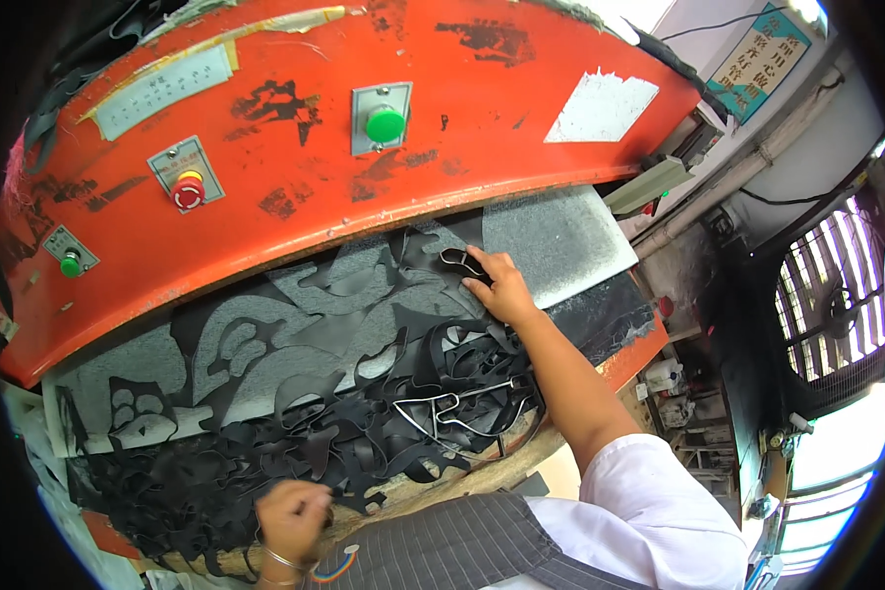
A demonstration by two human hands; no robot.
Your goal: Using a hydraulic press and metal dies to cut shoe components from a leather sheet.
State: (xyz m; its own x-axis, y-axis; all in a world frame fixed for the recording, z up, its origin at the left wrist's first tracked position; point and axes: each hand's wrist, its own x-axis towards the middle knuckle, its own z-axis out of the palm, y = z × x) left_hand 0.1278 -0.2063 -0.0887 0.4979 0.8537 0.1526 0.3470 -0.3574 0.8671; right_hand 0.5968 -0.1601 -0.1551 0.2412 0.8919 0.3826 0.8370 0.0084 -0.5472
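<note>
My right hand (502,287) reaches over the far part of the press bed and grips a small looped cutting die (459,259) between thumb and fingers. The die rests on or just above the black sheet material (425,254), which is full of cut-out shapes. My left hand (293,516) is curled closed at the near edge, above a heap of black offcuts (216,482); what it holds, if anything, is hidden. A larger metal-frame cutting die (447,405) lies on the offcuts near my right forearm.
The red press head (295,167) spans the far side, with green buttons (384,123) and a red stop button (188,191). Beneath it shows the grey cutting board (560,241). A barred window (831,295) and a wall sign (762,61) are at right.
</note>
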